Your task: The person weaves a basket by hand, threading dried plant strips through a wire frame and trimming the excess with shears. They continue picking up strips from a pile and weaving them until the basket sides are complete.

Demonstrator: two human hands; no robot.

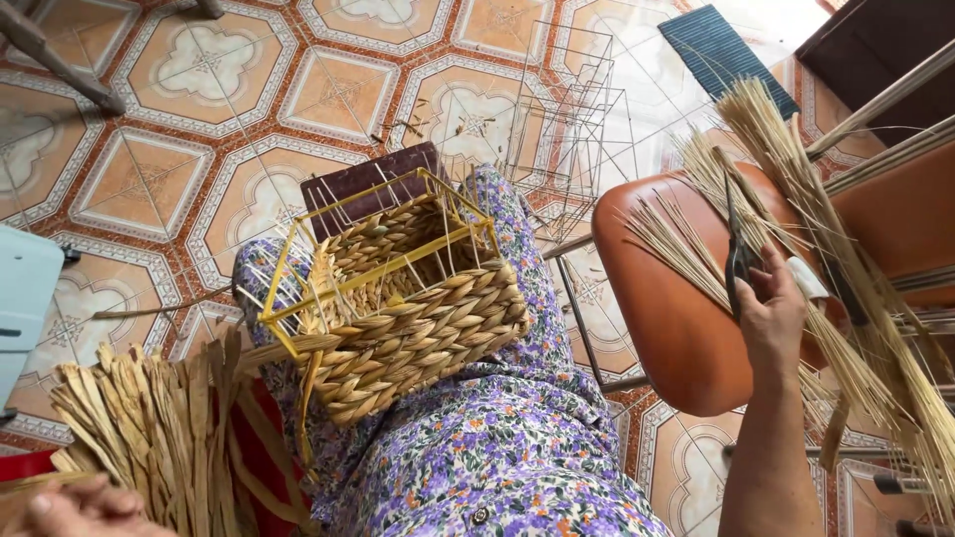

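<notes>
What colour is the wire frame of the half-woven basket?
Yellow, seen in the head view: the basket's wire frame.

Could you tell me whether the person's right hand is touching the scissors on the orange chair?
Touching. The head view shows the right hand on the orange chair, its fingers wrapped round the dark handles of the scissors, with no gap visible between them.

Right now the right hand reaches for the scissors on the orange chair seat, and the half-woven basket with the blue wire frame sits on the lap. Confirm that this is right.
Not quite: the head view shows the basket has a yellow wire frame, not blue. The rest stands: the right hand is at the scissors on the orange chair seat, and the half-woven basket sits on the lap.
</notes>
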